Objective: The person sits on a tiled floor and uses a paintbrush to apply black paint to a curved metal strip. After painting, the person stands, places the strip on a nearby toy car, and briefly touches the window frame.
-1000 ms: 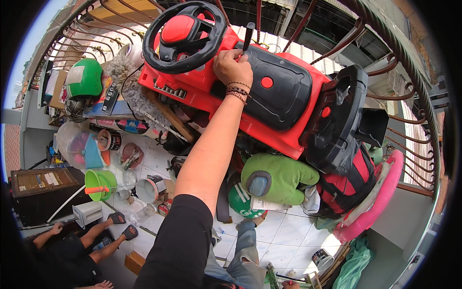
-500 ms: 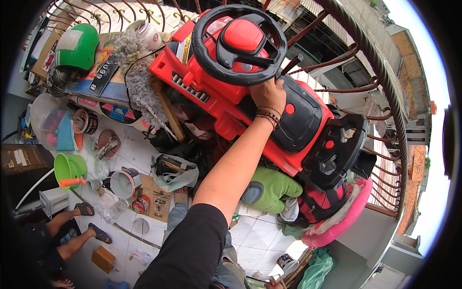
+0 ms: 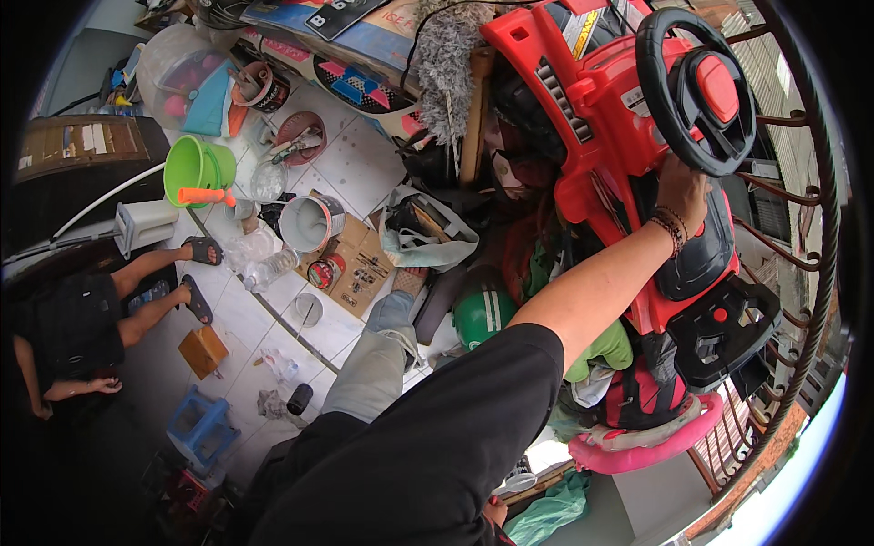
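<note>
My left arm, in a black sleeve, reaches up and right across the view. My left hand (image 3: 683, 198), with beaded bracelets on its wrist, is closed on a red ride-on toy car (image 3: 608, 127) just under its black steering wheel (image 3: 648, 86). The wheel hides most of the fingertips. The toy lies tilted on a pile beside the railing, its black seat (image 3: 699, 259) below the hand. Under my sleeve, at the lower edge, a bit of my right hand (image 3: 496, 511) shows; its fingers are hidden.
A curved metal railing (image 3: 824, 182) bounds the right side. A pink ring-shaped thing (image 3: 628, 458) and a green helmet (image 3: 481, 318) lie beneath the toy. Buckets, including a green one (image 3: 187, 177), and a blue stool (image 3: 198, 428) stand leftward. A seated person (image 3: 68, 318) is at left.
My view has swung left and down, so the toy and my left hand appear farther right. The hand keeps its place below the wheel. The blue stool has come into sight.
</note>
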Demonstrator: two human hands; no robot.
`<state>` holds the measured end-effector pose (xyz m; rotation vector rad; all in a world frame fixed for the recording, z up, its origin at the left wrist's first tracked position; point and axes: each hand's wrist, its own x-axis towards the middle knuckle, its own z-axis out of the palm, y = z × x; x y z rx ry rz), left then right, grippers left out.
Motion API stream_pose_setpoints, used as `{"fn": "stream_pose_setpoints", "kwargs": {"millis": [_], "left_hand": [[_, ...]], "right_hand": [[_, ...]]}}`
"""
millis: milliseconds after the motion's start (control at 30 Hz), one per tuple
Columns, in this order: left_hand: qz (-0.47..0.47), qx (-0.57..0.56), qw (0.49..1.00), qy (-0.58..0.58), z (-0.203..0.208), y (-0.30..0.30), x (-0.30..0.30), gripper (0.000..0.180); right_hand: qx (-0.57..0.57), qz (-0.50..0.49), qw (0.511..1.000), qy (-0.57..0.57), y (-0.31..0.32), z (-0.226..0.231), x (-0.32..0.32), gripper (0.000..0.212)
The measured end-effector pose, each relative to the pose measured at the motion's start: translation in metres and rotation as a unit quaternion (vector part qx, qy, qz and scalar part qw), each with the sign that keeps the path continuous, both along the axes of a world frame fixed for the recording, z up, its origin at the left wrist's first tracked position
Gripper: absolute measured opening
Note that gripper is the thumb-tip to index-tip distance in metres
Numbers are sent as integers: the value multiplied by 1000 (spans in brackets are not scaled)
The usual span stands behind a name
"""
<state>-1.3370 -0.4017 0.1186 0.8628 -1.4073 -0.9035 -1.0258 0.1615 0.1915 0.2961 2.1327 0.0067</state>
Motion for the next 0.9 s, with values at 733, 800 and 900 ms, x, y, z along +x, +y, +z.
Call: {"fn": "stream_pose_setpoints", "kwargs": {"millis": [733,800,900], "left_hand": [[258,725,446,-456,-94,497,804,58],[220,738,470,-432,-114,525,816,77],[239,746,485,-389,-122,528,817,77]], "right_hand": [[-99,349,931,-22,90,-80,-222,17],[-88,387,917,-38,89,-71,-219,18],[-79,456,884,-64,82,-80,-217,18]]}}
